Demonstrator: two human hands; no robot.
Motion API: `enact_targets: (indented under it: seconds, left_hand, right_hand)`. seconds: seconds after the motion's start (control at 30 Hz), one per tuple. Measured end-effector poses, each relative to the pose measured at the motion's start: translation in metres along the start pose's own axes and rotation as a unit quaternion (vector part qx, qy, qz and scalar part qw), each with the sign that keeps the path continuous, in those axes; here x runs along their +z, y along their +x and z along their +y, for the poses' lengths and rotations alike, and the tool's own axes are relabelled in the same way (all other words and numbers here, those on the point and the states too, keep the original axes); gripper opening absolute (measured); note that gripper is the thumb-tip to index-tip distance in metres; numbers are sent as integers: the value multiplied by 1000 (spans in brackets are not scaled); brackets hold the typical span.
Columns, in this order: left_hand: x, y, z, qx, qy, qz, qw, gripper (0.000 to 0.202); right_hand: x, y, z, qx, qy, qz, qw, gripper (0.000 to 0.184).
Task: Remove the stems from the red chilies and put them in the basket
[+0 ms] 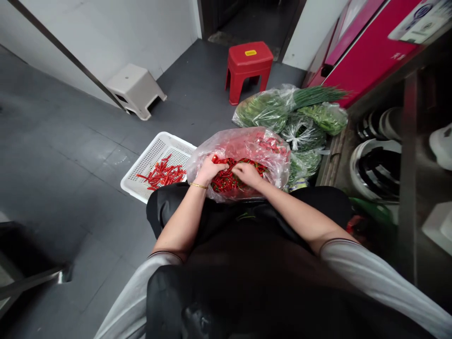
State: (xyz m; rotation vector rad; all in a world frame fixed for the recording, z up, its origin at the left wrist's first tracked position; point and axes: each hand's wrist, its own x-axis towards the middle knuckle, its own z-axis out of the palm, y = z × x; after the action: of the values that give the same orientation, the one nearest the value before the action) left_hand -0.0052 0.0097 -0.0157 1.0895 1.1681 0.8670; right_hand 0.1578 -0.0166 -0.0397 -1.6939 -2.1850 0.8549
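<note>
- Fingers of the left hand (208, 170) are curled closed round a few red chillies (215, 159); those of the right hand (248, 174) are drawn together in a pinch over the open bag (206, 148), though whether a stem or pod is gripped cannot be told.
- Beneath everything, a dark grey floor (74, 197) of flat, smooth tiles is seen.
- Beyond and to the right of the bag, leafy greens (261, 113) are wrapped in crinkled, clear plastic.
- Inside the bag itself, of thin, wrinkled, see-through film, a deep mass of slender pods is held, with green stems mixed in.
- Left of the bag, a white basket (153, 157) of rigid, perforated plastic is placed, its near-side edge partly covered.
- Judged by quantity, an early stage is suggested: only a small, loose heap of glossy, stemless-looking pods (167, 175) has been gathered in the basket, while far more is left in the bag.
</note>
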Motion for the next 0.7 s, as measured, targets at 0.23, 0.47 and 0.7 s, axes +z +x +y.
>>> enact_targets:
  seconds: [0.23,0.47,0.7]
  left_hand:
    - [-7,-1,-2,-17,116,26,993,18]
    - [0,9,-14,39,191,-23,980,17]
    - [-4,5,-6,7,118,52,992,20]
  right_hand:
    - [46,-1,-29,-52,-211,-144,965,36]
    - [-32,7,1,-44,-201,-68,976,25]
    - [-23,-17,2,19,-255,-68,964,37]
